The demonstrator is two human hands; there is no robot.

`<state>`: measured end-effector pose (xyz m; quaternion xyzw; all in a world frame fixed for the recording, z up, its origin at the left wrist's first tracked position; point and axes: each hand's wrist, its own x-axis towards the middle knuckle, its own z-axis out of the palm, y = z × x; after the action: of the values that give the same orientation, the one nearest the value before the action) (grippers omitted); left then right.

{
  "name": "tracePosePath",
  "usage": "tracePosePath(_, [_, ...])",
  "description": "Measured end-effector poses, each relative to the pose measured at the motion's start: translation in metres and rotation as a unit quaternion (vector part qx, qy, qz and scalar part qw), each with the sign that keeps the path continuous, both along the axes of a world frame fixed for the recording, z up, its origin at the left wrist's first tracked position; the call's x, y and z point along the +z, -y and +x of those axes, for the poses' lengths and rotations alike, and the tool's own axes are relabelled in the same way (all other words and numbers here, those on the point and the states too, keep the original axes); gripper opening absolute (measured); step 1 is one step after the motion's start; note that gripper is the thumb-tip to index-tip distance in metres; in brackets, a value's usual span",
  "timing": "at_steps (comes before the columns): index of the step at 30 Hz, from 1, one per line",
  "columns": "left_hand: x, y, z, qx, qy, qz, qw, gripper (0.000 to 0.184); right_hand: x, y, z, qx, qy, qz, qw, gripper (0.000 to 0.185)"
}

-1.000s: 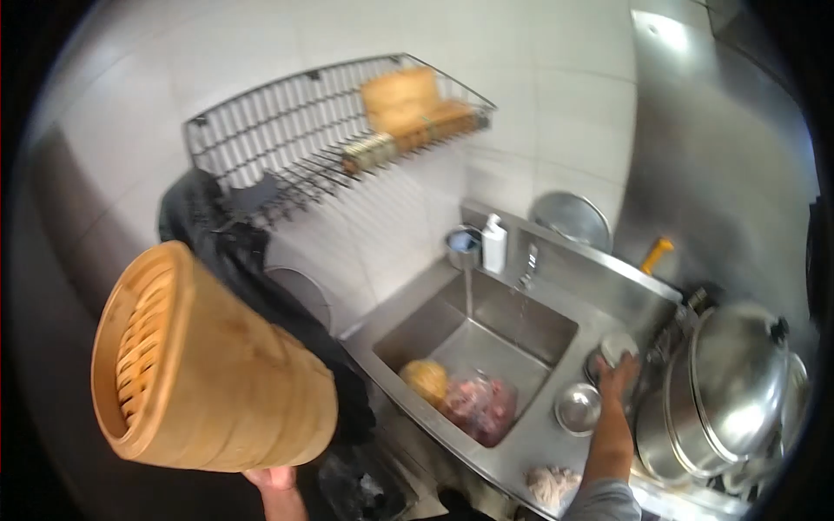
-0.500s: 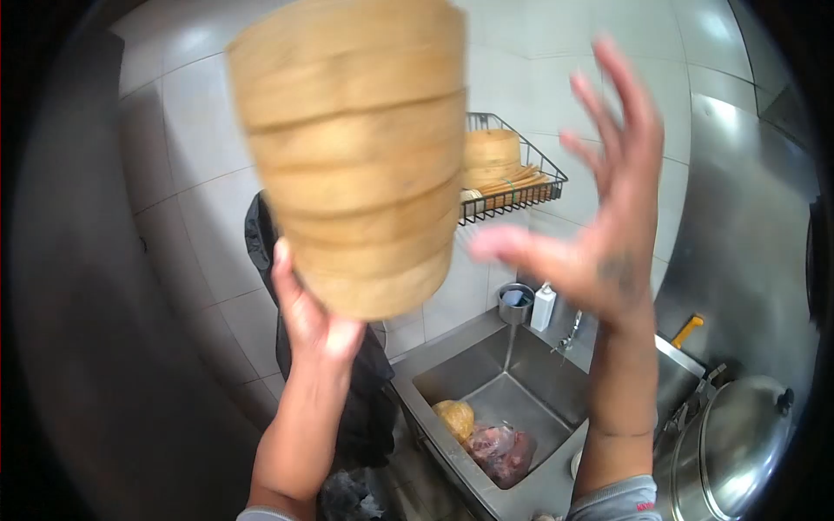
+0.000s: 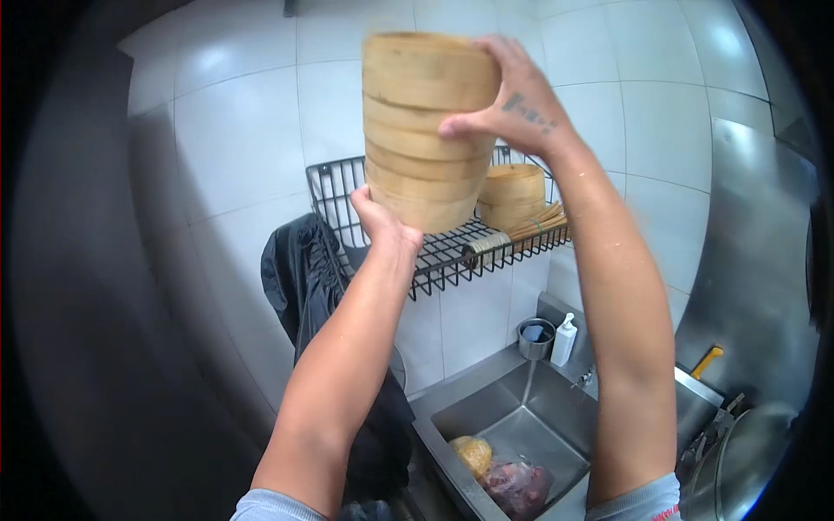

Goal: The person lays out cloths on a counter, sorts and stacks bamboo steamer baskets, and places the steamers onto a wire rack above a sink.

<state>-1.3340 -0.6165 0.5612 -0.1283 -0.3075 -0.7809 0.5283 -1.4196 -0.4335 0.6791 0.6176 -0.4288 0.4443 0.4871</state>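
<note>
A tall stack of round bamboo steamer baskets [image 3: 426,148] is held up in front of the wall rack. My left hand [image 3: 387,221] supports the stack from below, its palm at the base and the thumb showing on the left side. Higher up, my right hand [image 3: 512,100] grips the stack's right side, thumb across the front and fingers at the top rim. Behind and just below the stack is the black wire rack [image 3: 434,280]. On that rack sit another bamboo steamer [image 3: 512,193] and a bundle of thin sticks [image 3: 539,224].
Below is a steel sink [image 3: 495,369] with bagged meat [image 3: 517,486] and a yellowish bagged item [image 3: 472,454]. A pump bottle [image 3: 564,339] and a metal cup [image 3: 536,340] stand at its back edge. Dark cloth [image 3: 304,269] hangs left. A metal pot [image 3: 751,460] is at right.
The steamer stack has moved away from me, toward the rack. My right hand, spread and apart from the stack before, now grips its upper right side. The left hand still supports the base.
</note>
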Motion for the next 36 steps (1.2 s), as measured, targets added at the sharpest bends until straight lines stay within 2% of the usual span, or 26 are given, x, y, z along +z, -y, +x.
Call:
tracePosePath(2, [0.006, 0.011, -0.012, -0.007, -0.006, 0.022, 1.0, 0.063, -0.003, 0.021, -0.018, 0.005, 0.005, -0.009, 1.0, 0.094])
tracePosePath(4, [0.005, 0.018, -0.022, 0.035, 0.027, 0.061, 0.997, 0.061, -0.008, 0.039, -0.035, 0.017, 0.037, 0.002, 0.999, 0.098])
tracePosePath(5, [0.007, 0.023, -0.025, 0.032, 0.026, 0.042, 0.998, 0.058, -0.01, 0.047, -0.044, 0.017, 0.059, 0.007, 0.998, 0.103])
tracePosePath(9, [0.003, 0.028, -0.03, -0.025, 0.09, 0.005, 0.996, 0.057, -0.019, 0.069, -0.078, 0.056, 0.134, 0.047, 0.988, 0.103])
tracePosePath(11, [-0.012, 0.057, -0.043, -0.015, 0.105, 0.031, 0.994, 0.051, -0.031, 0.087, -0.101, 0.074, 0.178, 0.076, 0.978, 0.102])
tracePosePath(12, [-0.017, 0.064, -0.045, 0.027, 0.143, 0.066, 0.987, 0.048, -0.042, 0.095, -0.11, 0.091, 0.181, 0.096, 0.974, 0.102])
tracePosePath(14, [-0.014, 0.07, -0.046, 0.152, 0.347, 0.189, 0.906, 0.045, -0.057, 0.104, -0.122, 0.128, 0.254, 0.129, 0.95, 0.104])
tracePosePath(15, [-0.018, 0.069, -0.047, 0.16, 0.346, 0.191, 0.905, 0.045, -0.06, 0.109, -0.12, 0.136, 0.253, 0.13, 0.949, 0.104])
tracePosePath(16, [-0.015, 0.067, -0.054, 0.39, 0.504, 0.142, 0.758, 0.046, -0.059, 0.109, -0.121, 0.136, 0.245, 0.123, 0.952, 0.104])
tracePosePath(17, [-0.013, 0.064, -0.063, 0.58, 0.61, 0.079, 0.534, 0.047, -0.057, 0.107, -0.126, 0.132, 0.239, 0.115, 0.955, 0.105])
tracePosePath(18, [-0.013, 0.052, -0.059, 0.579, 0.61, 0.07, 0.536, 0.047, -0.059, 0.109, -0.128, 0.127, 0.243, 0.108, 0.956, 0.105])
tracePosePath(20, [-0.003, 0.021, -0.034, 0.592, 0.6, -0.17, 0.51, 0.051, -0.054, 0.118, -0.117, 0.054, 0.178, 0.095, 0.978, 0.101])
tracePosePath(21, [0.001, 0.021, -0.025, 0.589, 0.598, -0.179, 0.513, 0.051, -0.049, 0.115, -0.105, 0.044, 0.175, 0.134, 0.974, 0.102])
tracePosePath(23, [0.007, 0.028, -0.01, 0.386, 0.697, -0.285, 0.534, 0.06, -0.043, 0.119, -0.082, 0.028, 0.172, 0.173, 0.969, 0.102])
tracePosePath(25, [-0.005, 0.034, -0.008, 0.402, 0.669, -0.312, 0.541, 0.064, -0.039, 0.133, -0.071, 0.012, 0.101, 0.184, 0.978, 0.097])
tracePosePath(27, [-0.011, 0.037, -0.014, 0.442, 0.61, -0.363, 0.549, 0.078, -0.031, 0.136, -0.076, -0.004, 0.101, 0.176, 0.979, 0.093])
tracePosePath(28, [-0.014, 0.04, -0.018, 0.436, 0.607, -0.365, 0.555, 0.078, -0.029, 0.139, -0.079, -0.008, 0.103, 0.172, 0.98, 0.089])
tracePosePath(30, [-0.017, 0.046, -0.022, 0.395, 0.655, -0.393, 0.51, 0.101, -0.025, 0.133, -0.092, 0.01, 0.125, 0.137, 0.983, 0.088])
tracePosePath(31, [-0.017, 0.047, -0.026, 0.391, 0.671, -0.39, 0.495, 0.104, -0.022, 0.129, -0.098, 0.039, 0.15, 0.099, 0.983, 0.087])
tracePosePath(32, [-0.018, 0.048, -0.028, 0.39, 0.67, -0.39, 0.496, 0.104, -0.02, 0.124, -0.104, 0.037, 0.15, 0.1, 0.983, 0.087])
tracePosePath(34, [-0.02, 0.041, -0.028, 0.435, 0.693, -0.392, 0.421, 0.097, -0.016, 0.115, -0.121, -0.073, 0.125, 0.047, 0.988, 0.089])
tracePosePath(35, [-0.021, 0.036, -0.026, 0.435, 0.692, -0.394, 0.421, 0.097, -0.016, 0.116, -0.131, -0.075, 0.125, 0.046, 0.988, 0.089])
tracePosePath(36, [-0.019, 0.025, -0.021, 0.461, 0.689, -0.402, 0.388, 0.082, -0.017, 0.121, -0.145, -0.11, 0.103, 0.009, 0.989, 0.089])
